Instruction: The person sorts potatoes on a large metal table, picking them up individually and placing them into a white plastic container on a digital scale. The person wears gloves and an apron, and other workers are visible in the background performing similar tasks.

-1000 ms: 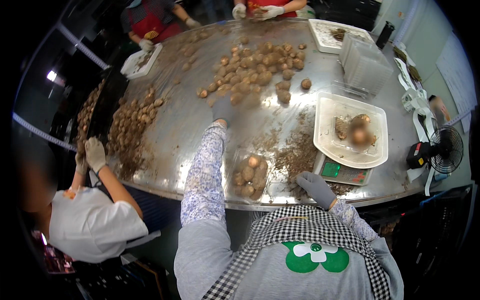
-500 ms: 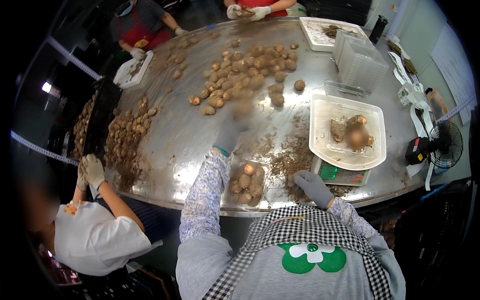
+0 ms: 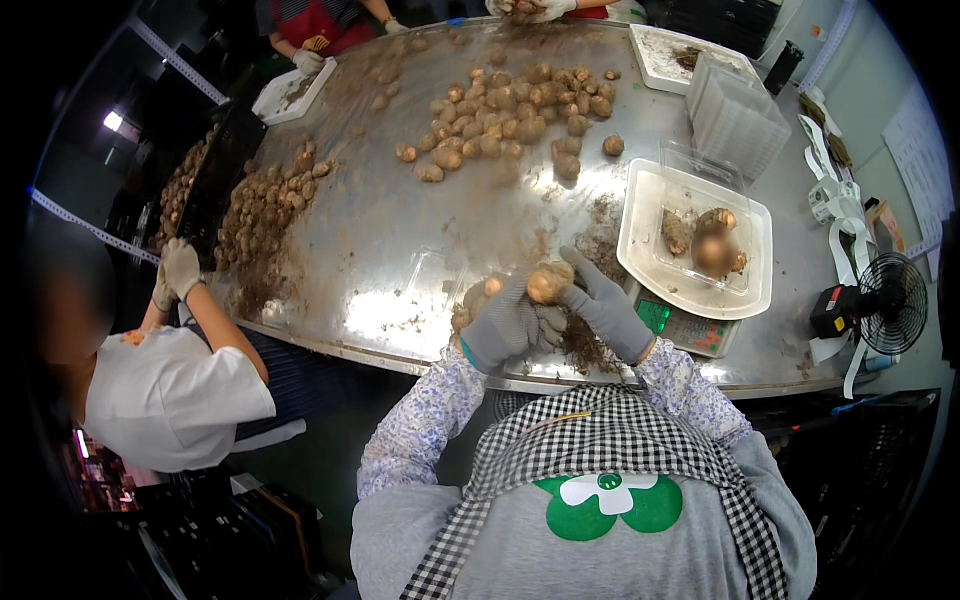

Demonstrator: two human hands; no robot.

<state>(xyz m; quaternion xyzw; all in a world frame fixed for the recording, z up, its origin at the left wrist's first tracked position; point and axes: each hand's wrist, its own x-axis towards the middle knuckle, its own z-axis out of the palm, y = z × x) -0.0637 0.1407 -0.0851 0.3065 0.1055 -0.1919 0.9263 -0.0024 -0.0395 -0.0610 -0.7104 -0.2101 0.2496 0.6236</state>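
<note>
In front of my apron, over the near table edge, both grey-gloved hands meet around one brown taro (image 3: 548, 283). My left hand (image 3: 500, 328) wraps it from the left and below. From the right, my right hand (image 3: 612, 312) closes on it with fingers and thumb. More taros (image 3: 470, 302) lie partly hidden behind my left hand, where the clear plastic tray stood. Right of my right hand, a scale (image 3: 690, 326) with a green display carries a white tub (image 3: 640, 255). Inside the tub is a clear tray with a few taros (image 3: 714, 250).
A heap of taros (image 3: 520, 108) covers the table's far middle; another pile (image 3: 265, 205) lies left beside a black crate (image 3: 220, 170). Stacked clear trays (image 3: 735, 115), a white tray (image 3: 650, 62) and a small fan (image 3: 885, 305) stand right. Gloved co-workers stand left and at the far side.
My left hand has come back from the taro heap with a taro, to the near edge. My right hand has moved left and up to meet it. The view has shifted slightly.
</note>
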